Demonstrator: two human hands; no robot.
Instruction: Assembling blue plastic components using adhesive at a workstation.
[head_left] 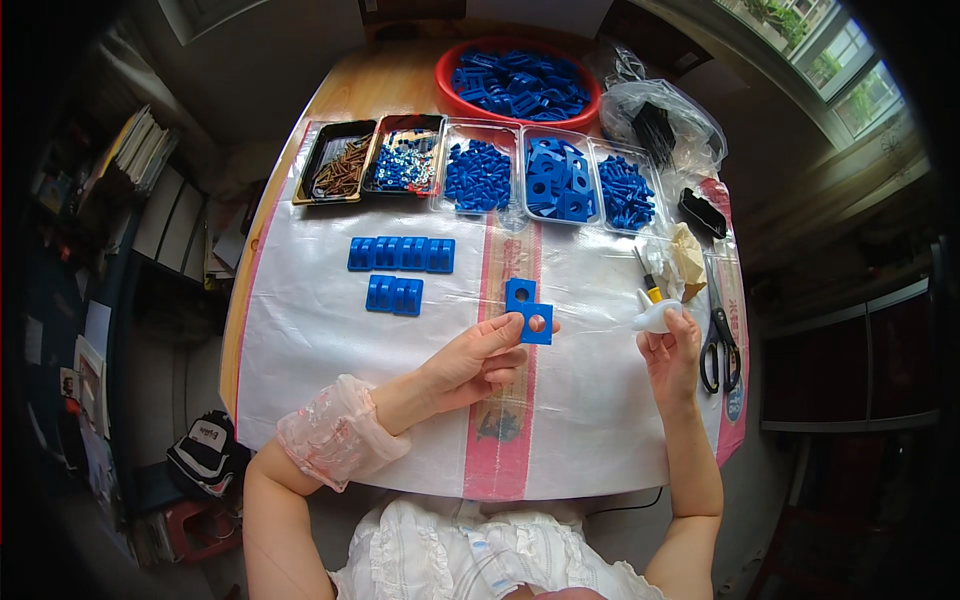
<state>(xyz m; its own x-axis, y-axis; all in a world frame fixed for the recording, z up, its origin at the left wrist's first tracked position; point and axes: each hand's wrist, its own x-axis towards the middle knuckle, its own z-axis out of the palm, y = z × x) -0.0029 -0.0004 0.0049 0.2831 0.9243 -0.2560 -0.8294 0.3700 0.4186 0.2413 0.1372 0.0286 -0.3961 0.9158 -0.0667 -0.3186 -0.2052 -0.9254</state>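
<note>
While over the white sheet, left hand pinching blue plates, right hand gripping white bottle.

Home workbench (sorted parts trays)

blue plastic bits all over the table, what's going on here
A person sits at a table covered with a white woven sheet. The left hand holds blue square plates with round holes just above the sheet, and the right hand grips a small white bottle. Two rows of joined blue pieces lie ahead. Trays hold brown screws and more blue parts, with a red basin behind and scissors on the right.
</note>
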